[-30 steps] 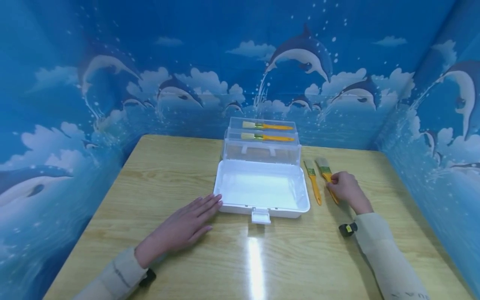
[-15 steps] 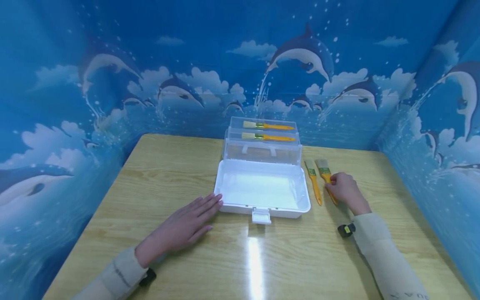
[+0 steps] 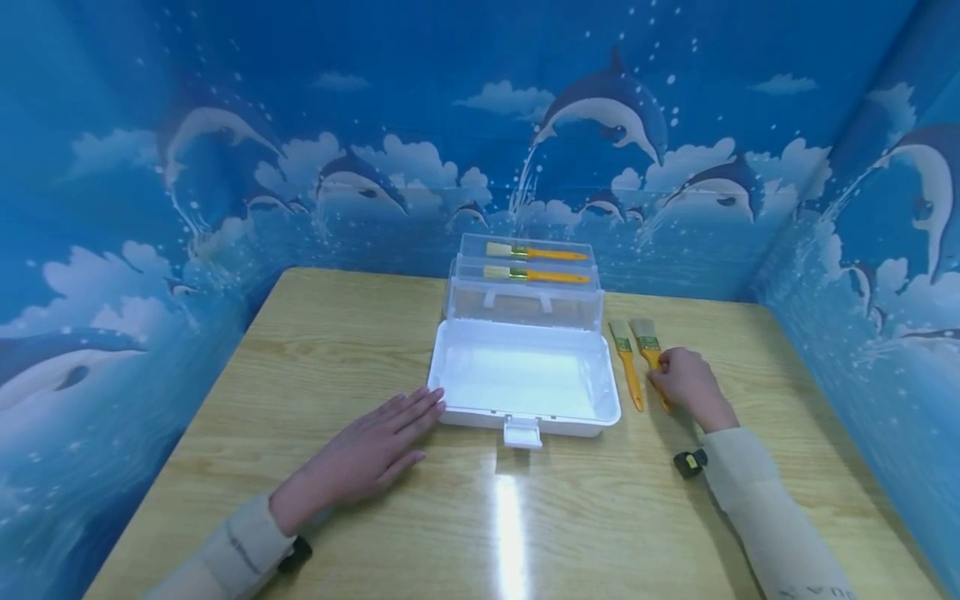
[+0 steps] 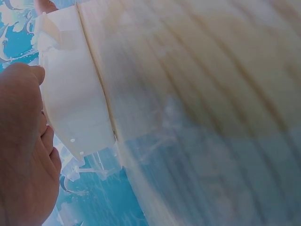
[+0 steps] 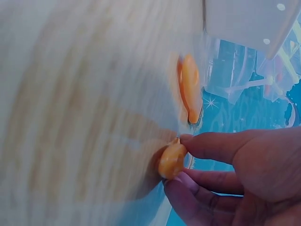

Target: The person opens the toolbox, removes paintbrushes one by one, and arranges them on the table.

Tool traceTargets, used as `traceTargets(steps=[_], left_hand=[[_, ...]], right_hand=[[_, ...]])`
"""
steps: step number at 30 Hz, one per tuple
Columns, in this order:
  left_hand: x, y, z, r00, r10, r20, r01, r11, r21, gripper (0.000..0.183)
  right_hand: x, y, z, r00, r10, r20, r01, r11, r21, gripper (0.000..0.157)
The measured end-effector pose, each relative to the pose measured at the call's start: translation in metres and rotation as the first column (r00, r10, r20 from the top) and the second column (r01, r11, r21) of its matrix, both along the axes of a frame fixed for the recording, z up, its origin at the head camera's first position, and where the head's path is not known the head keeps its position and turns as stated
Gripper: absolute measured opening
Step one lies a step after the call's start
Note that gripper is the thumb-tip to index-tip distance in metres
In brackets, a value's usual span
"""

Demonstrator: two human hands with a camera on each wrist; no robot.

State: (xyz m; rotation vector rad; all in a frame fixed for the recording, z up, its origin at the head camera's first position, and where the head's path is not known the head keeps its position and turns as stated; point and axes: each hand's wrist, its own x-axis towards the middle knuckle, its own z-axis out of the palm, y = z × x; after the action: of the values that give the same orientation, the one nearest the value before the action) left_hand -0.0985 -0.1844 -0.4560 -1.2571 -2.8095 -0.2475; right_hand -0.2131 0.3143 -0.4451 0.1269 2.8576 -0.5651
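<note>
My right hand (image 3: 692, 387) pinches the orange handle of a wide paintbrush (image 3: 646, 335) lying on the table, right of the box. In the right wrist view the thumb and fingertips sit on either side of that handle (image 5: 172, 161). A narrower paintbrush (image 3: 628, 367) lies just left of it, bristles away from me. Fingers straight, my left hand (image 3: 367, 454) rests with its fingertips at the front left corner of a white plastic box (image 3: 525, 427). In the left wrist view the hand (image 4: 28, 141) is beside the box wall (image 4: 75, 94).
Behind the box base stands its raised clear lid with tiers (image 3: 517, 304). Two paintbrushes lie across the tiers, an upper one (image 3: 555, 254) and a lower one (image 3: 551, 276). A white latch (image 3: 522, 432) hangs at the front. Blue dolphin-print curtains (image 3: 420, 108) surround the wooden table (image 3: 352, 325).
My right hand has shifted slightly left, and the handle of the wide paintbrush has swung a little left with it. The left hand and the box have stayed put.
</note>
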Motion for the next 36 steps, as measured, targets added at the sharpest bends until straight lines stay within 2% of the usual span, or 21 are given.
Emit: traceTargets(steps=[2,5,13,18,25,36], left_hand=[[0.000,0.000,0.000,1.000,-0.001,0.001,0.001,1.000,-0.001,0.064],[0.000,0.000,0.000,1.000,-0.004,-0.006,0.004,1.000,-0.001,0.065],[0.000,0.000,0.000,1.000,-0.008,-0.017,0.009,1.000,0.020,0.064],[0.000,-0.001,-0.001,0.998,-0.018,-0.052,0.019,1.000,0.018,0.063],[-0.002,0.000,-0.002,0.999,-0.018,-0.052,0.018,1.000,0.010,0.063],[-0.001,-0.001,-0.002,0.999,-0.015,-0.043,0.016,1.000,0.012,0.065]], right_hand=[[0.001,0.001,0.000,1.000,0.010,-0.007,-0.010,1.000,-0.003,0.025],[0.001,0.001,-0.001,1.000,0.012,-0.012,-0.012,1.000,0.003,0.027],[0.002,0.000,0.001,1.000,-0.009,-0.001,0.009,1.000,0.028,0.050],[0.002,0.001,0.001,1.000,-0.001,-0.008,0.001,0.999,0.036,0.054],[0.003,0.002,0.006,0.999,-0.018,0.033,0.016,0.998,0.055,0.065],[0.010,-0.003,0.020,0.999,0.031,-0.033,-0.029,0.998,0.051,0.061]])
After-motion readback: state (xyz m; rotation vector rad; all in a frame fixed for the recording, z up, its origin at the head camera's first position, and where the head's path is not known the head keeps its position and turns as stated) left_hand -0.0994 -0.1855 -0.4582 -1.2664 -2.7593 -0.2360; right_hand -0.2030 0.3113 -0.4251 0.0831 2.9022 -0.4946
